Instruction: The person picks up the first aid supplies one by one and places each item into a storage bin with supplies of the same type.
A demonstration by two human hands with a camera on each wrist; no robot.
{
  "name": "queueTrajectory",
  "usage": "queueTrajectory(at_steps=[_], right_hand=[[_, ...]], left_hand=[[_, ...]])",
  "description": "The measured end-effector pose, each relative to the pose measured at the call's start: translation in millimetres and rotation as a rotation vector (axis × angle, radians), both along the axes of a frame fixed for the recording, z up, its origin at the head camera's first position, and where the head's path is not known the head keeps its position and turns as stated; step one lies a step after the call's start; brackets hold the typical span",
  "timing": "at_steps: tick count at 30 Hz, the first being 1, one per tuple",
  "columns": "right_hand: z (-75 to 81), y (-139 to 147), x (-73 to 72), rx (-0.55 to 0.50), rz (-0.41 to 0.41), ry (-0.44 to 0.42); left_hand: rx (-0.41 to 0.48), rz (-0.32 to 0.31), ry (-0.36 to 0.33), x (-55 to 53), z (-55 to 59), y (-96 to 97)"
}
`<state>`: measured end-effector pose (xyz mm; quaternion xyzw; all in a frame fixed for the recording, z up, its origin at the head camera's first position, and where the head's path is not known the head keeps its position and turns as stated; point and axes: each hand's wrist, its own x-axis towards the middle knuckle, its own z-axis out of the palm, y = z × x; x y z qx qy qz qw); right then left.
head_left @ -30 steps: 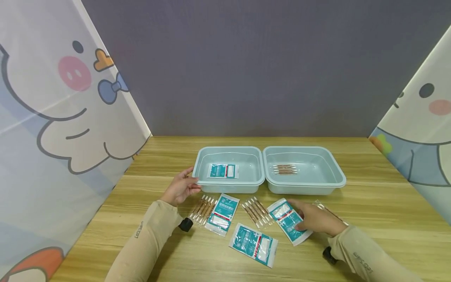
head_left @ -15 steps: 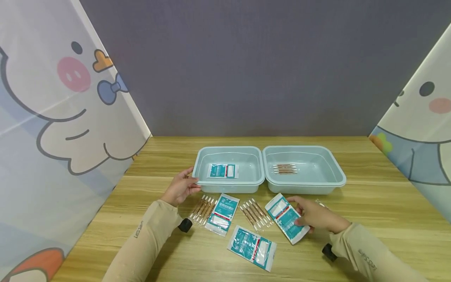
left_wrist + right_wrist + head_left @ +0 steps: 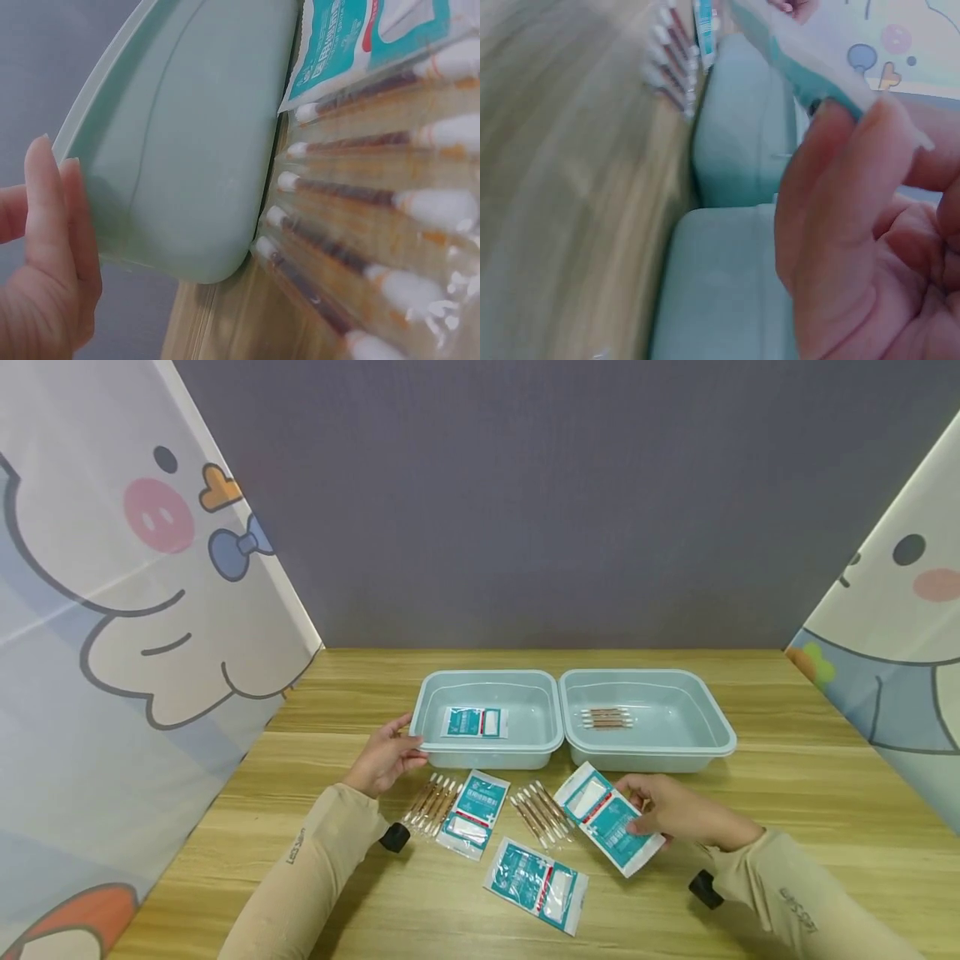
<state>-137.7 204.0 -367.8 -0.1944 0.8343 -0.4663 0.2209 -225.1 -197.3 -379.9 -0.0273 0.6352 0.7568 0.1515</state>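
Observation:
My right hand (image 3: pixel 678 810) pinches a teal-and-white dressing packet (image 3: pixel 609 822) between thumb and fingers, above the table in front of the right bin. It is seen edge-on as a teal-and-white packet (image 3: pixel 810 64) in the right wrist view. My left hand (image 3: pixel 384 758) rests its fingers against the front left corner of the left pale blue bin (image 3: pixel 487 760); in the left wrist view the straight fingers (image 3: pixel 49 195) meet its rim. Two more dressing packets (image 3: pixel 472 814) (image 3: pixel 536 887) and two clear packs of brown-stemmed cotton swabs (image 3: pixel 433 806) (image 3: pixel 540 814) lie on the table.
The right pale blue bin (image 3: pixel 652 762) stands beside the left one and holds a pack of swabs (image 3: pixel 607 718). One dressing packet (image 3: pixel 476 722) lies in the left bin. Behind the wooden table (image 3: pixel 810 760) rises a grey wall (image 3: pixel 555 502), with cartoon-printed panels at both sides.
My right hand has lifted the dressing packet off the table and carried it slightly left and toward the bins. The left hand has stayed at the left bin's corner.

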Motion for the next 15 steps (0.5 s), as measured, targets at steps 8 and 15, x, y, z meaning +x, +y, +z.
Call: queueTrajectory(at_steps=[8,15], right_hand=[[17.5,-10.8,-10.1,0.031,0.039,0.025],[35.0,-23.2,-28.0,0.054,0.05,0.062]], left_hand=[[0.009,0.007,-0.016,0.5,-3.1,-2.7],[0.013,-0.013,-0.005,-0.9,-1.4,-1.9]])
